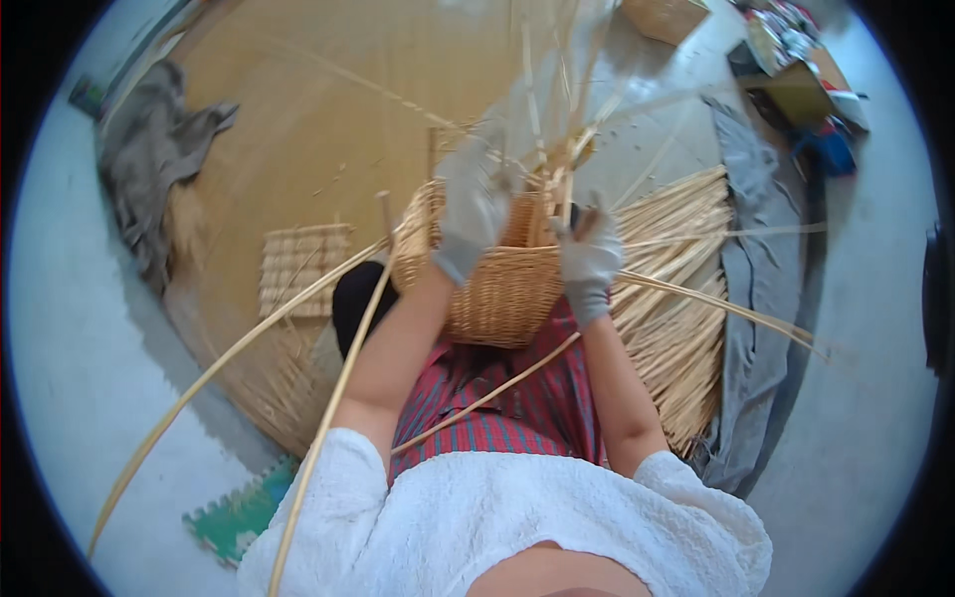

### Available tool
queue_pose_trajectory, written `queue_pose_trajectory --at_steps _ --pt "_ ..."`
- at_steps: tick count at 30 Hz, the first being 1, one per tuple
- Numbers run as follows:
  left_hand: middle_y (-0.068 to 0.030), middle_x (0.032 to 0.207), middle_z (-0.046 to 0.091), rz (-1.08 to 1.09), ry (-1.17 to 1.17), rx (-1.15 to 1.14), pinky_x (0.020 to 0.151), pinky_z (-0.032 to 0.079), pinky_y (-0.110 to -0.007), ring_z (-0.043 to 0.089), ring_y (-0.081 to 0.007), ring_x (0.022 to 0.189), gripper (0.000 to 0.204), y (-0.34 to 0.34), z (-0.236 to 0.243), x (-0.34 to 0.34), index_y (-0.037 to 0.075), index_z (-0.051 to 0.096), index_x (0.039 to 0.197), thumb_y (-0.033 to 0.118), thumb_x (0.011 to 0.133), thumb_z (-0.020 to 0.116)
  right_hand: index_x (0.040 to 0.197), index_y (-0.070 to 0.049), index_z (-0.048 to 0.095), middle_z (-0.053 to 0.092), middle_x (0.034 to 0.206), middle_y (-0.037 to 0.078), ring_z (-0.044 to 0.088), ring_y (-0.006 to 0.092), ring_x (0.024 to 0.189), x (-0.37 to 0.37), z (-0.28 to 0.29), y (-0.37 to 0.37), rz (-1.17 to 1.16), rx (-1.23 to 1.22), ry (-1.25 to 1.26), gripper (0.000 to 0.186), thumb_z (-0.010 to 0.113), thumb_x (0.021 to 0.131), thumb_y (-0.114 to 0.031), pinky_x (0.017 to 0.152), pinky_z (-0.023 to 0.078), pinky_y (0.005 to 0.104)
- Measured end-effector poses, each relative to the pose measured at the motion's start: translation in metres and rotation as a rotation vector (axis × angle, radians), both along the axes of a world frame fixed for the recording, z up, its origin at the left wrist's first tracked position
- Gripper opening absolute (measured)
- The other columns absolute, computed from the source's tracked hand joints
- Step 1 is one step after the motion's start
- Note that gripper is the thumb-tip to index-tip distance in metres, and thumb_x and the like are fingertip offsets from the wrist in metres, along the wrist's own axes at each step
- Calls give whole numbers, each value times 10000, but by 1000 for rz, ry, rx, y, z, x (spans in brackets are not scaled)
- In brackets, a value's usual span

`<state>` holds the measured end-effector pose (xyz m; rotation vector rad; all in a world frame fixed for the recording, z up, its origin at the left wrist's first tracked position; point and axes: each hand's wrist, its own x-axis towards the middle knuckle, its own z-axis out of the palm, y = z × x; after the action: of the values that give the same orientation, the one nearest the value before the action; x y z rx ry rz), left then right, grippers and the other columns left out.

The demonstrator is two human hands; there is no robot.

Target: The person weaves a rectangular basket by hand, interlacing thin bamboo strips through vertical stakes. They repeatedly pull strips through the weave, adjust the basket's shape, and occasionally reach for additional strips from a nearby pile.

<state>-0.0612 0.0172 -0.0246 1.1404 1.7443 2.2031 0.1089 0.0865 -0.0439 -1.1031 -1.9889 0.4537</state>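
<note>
A rounded, tightly woven wicker basket point(505, 298) is sitting against striped cloth point(557, 410), the gloved left grip point(476, 204) blurring over its left side, the gloved right grip point(589, 249) resting at its right; how open, or holding what, I cannot tell.

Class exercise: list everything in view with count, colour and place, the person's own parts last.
basket: 1, tan, before the lap
canes: several, tan, around basket
strip pile: 1, pale tan, right
woven panel: 1, pale tan, left
cloths: 2, grey, far left and right
sheet: 1, brown, on floor
mat: 1, green, lower left
container: 1, tan, top
clutter: several, mixed colours, upper right
floor: 1, pale grey, around
unclear items: 2, dark, side edges
garment: 1, red striped, lap
shirt: 1, white, bottom
left hand: 1, white-gloved, blurred, over basket
right hand: 1, white-gloved, basket's right side
</note>
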Motion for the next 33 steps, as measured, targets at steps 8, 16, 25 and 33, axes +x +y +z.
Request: queue_pose_trajectory --at_steps 8,16,25,33 --pt "-190 989 656 497 144 -727 803 514 -498 645 -400 899 239 -198 -68 2 27 633 1092 188 924 685 1502 63 385 575 1384 311 566 378 1319 -92 -4 -117 497 -543 32 642 569 1031 -333 1109 438 411" --pt "-198 892 681 333 402 -1173 737 545 -480 676 -421 848 274 -167 -53 -24 47 614 980 276 887 730 1555 19 266 525 1409 345 638 391 1191 -218 14 -61 313 -354 1 766 645 967 -292 1005 515 444" --pt "-155 846 723 231 453 -1286 694 539 -461 698 -373 829 357 -181 -41 -25 81 654 923 428 888 732 1417 -94 493 725 998 150 719 271 937 -203 81 -68 611 -256 423 460 585 1031 -327 860 562 365" --pt "-120 760 694 173 557 -1162 636 534 -449 694 -352 755 380 -190 -51 -37 113 636 888 482 879 726 878 -18 587 553 733 24 515 138 672 -160 -17 -100 776 -622 616 592 460 1050 -570 660 446 275"
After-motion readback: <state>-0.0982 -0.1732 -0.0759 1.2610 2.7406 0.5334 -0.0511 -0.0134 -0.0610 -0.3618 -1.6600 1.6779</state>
